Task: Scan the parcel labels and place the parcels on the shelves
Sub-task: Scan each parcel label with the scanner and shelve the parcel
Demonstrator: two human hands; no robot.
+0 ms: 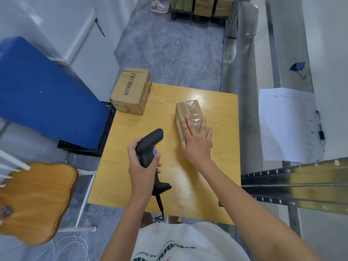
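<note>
A small brown parcel (188,112) wrapped in clear tape lies on the yellow table (131,181). My right hand (196,142) rests flat on its near end, fingers spread over the top. My left hand (142,166) grips a black barcode scanner (148,146) by the handle, its head pointing away and up the table, left of the parcel. The scanner's cable hangs off the table's near edge. A larger cardboard box (131,91) printed CECEBEAR sits at the table's far left corner. No label is visible on the small parcel.
Metal shelving (293,183) runs along the right side, with a sheet of paper (288,125) and a pen on it. A wooden chair (35,200) stands at the left, a blue panel on a black crate (105,129) beyond it. More boxes (203,5) sit on the floor far ahead.
</note>
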